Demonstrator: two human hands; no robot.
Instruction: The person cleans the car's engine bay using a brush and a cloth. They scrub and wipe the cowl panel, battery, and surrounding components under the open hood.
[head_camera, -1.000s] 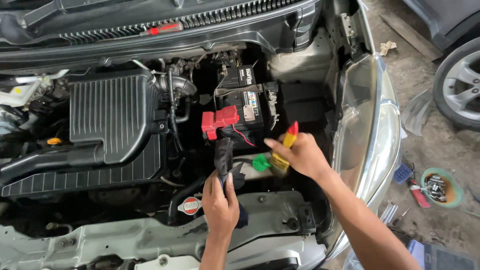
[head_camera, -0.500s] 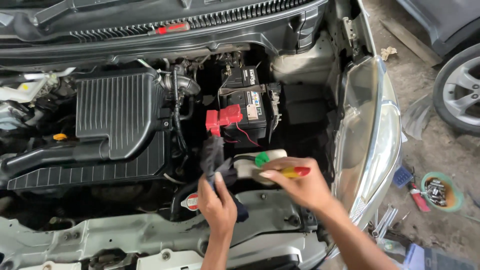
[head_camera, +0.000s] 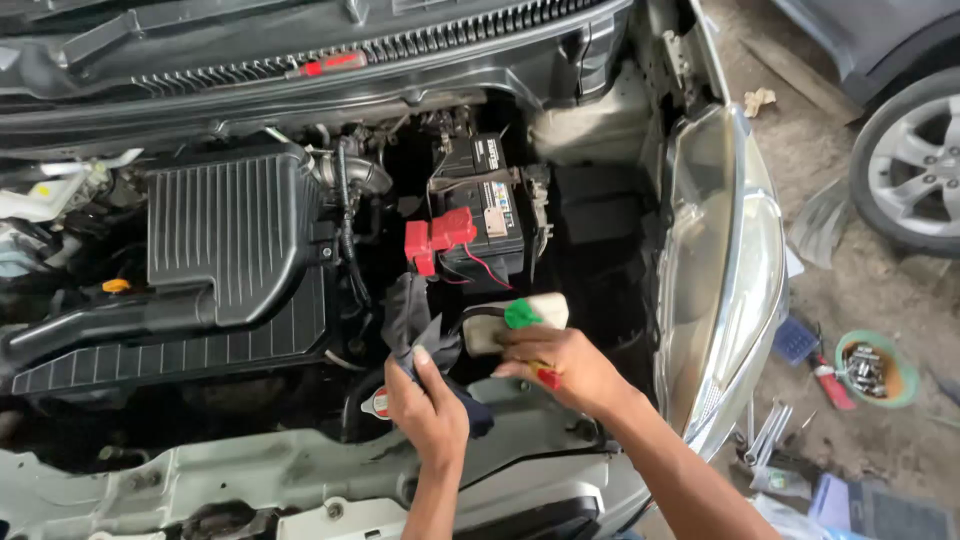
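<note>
— What are the hands gripping?
— Left hand (head_camera: 428, 410) clutches a dark rag (head_camera: 420, 325) beside the radiator cap (head_camera: 379, 402). Right hand (head_camera: 565, 368) grips a red-handled tool (head_camera: 548, 378) by the green-capped reservoir (head_camera: 515, 320), below the battery (head_camera: 485, 215).

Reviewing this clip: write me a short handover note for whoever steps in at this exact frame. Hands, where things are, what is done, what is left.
Left hand: grips a dark rag beside the radiator cap.
Right hand: holds a red-handled tool, its tip hidden, next to the whitish reservoir with its green cap.
Battery sits behind, with its red terminal cover in place.
Done: hood is open, green cap and radiator cap are both on.
Left: cannot tell from this view; probably work at the reservoir.
</note>
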